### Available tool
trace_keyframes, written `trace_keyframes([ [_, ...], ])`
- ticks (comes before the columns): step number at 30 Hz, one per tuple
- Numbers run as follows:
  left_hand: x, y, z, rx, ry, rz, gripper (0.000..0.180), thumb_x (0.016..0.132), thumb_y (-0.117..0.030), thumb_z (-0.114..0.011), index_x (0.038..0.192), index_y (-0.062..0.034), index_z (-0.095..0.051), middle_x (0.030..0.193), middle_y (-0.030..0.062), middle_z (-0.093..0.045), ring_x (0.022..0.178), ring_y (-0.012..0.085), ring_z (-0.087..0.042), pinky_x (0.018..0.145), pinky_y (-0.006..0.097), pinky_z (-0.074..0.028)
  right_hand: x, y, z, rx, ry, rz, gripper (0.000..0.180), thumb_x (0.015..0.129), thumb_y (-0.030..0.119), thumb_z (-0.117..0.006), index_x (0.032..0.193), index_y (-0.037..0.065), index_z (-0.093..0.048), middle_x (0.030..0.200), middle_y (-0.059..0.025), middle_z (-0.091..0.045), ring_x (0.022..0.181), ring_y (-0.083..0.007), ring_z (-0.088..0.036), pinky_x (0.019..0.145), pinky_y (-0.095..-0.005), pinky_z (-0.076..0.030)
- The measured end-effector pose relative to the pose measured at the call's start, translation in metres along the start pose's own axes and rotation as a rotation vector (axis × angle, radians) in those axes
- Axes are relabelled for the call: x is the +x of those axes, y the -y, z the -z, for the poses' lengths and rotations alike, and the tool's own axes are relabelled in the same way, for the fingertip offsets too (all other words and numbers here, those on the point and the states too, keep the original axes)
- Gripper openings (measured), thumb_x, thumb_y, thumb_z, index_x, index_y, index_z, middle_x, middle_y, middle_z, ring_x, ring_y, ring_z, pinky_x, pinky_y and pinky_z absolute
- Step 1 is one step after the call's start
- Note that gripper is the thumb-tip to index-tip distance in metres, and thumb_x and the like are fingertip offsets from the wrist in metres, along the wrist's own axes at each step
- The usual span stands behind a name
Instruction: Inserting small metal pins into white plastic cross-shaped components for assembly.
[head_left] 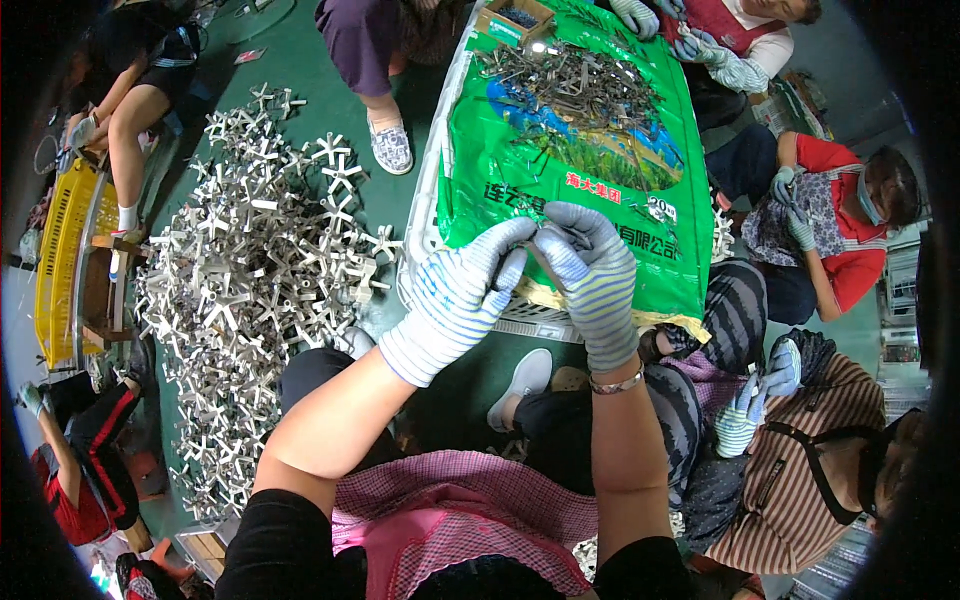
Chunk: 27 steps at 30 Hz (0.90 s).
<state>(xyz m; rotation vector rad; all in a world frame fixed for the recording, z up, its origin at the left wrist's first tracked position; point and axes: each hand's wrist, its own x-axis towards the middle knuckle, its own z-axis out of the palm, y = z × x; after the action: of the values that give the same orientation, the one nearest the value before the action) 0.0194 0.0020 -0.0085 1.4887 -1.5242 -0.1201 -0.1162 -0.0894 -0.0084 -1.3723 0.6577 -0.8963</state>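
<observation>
In striped work gloves, my left hand [466, 290] and my right hand [598, 285] come together over the near edge of a green plastic sack [480, 165]. The fingertips of both are pinched and almost touch. A thin dark sliver shows by my right fingers, too small and covered to name; what my left fingers pinch is hidden. Farther up the sack lies a heap of small dark metal pieces [590, 85]. Under the sack, a white plastic crate [530, 325] shows at the near edge.
A large pile of silver star-shaped metal castings [265, 260] covers the floor at my left. Beyond it stands a yellow crate [70, 250]. An open cardboard box [513, 20] of small dark parts sits at the sack's far corner. Several co-workers sit around, gloved hands [755, 395] close at my right.
</observation>
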Motion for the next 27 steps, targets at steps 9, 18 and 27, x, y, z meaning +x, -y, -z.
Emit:
trace_keyframes([
  [9, -0.001, -0.001, -0.005, 0.089, -0.085, -0.036, 0.029, 0.087, -0.013, -0.059, 0.115, -0.0072, -0.056, 0.099, 0.0130, -0.066, 0.083, 0.0299, -0.065, 0.072, 0.038, -0.050, -0.005, 0.004, -0.006, -0.113, -0.110, 0.037, 0.024, 0.082, 0.003, -0.067, 0.105, 0.001, -0.061, 0.090, -0.0033, -0.065, 0.081, -0.0073, -0.060, 0.074, -0.0216, -0.048],
  [18, -0.007, 0.001, -0.010, -0.052, 0.025, 0.040, 0.027, 0.087, -0.014, -0.058, 0.113, -0.0085, -0.057, 0.095, 0.0115, -0.066, 0.077, 0.0288, -0.065, 0.068, 0.036, -0.050, -0.003, 0.000, -0.007, -0.165, -0.109, 0.075, 0.027, 0.082, 0.004, -0.067, 0.108, 0.000, -0.060, 0.092, -0.0045, -0.065, 0.082, -0.0083, -0.059, 0.075, -0.0229, -0.049],
  [27, -0.002, 0.003, -0.007, -0.073, 0.023, 0.007, 0.027, 0.088, -0.015, -0.056, 0.114, -0.0080, -0.056, 0.096, 0.0128, -0.066, 0.077, 0.0306, -0.064, 0.066, 0.037, -0.050, -0.004, -0.003, -0.005, -0.119, -0.086, 0.089, 0.027, 0.082, 0.002, -0.066, 0.109, 0.001, -0.060, 0.092, -0.0030, -0.064, 0.079, -0.0075, -0.058, 0.075, -0.0221, -0.048],
])
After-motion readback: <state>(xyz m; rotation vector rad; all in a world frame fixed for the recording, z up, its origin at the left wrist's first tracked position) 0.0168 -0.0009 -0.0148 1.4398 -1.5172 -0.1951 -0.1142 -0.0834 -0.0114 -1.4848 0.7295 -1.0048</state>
